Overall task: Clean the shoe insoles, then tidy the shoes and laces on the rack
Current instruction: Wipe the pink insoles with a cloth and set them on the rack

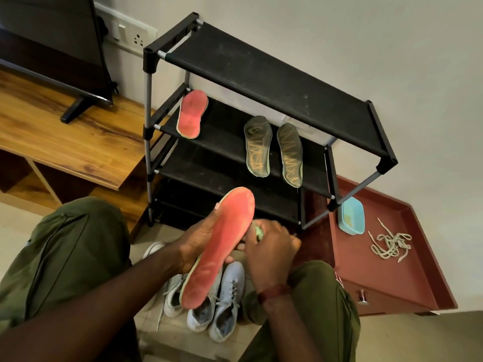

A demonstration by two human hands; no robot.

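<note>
Your left hand (pixel 198 245) grips the long coral-red foam insole with a pale green edge (pixel 222 246) around its middle, at 6 o'clock from the black fabric-shelved shoe rack (pixel 261 74). Your right hand (pixel 271 248) pinches a small pale green object (pixel 258 232), too blurred to identify, just beside the insole's right edge. On the rack lie a matching coral insole (pixel 192 114) at 10 o'clock and two dark grey insoles with yellow zigzags (pixel 257 146). White lace-up shoes (pixel 227 304) sit on the floor under your hands. Tangled beige laces (pixel 390 242) lie on the low maroon table (pixel 379 278) at 3 o'clock.

The rack shelf (pixel 222 131) bears a red insole (pixel 192 114) and two dark insoles (pixel 258 146); shoes (pixel 227 299) sit on the floor (pixel 170 333).
</note>
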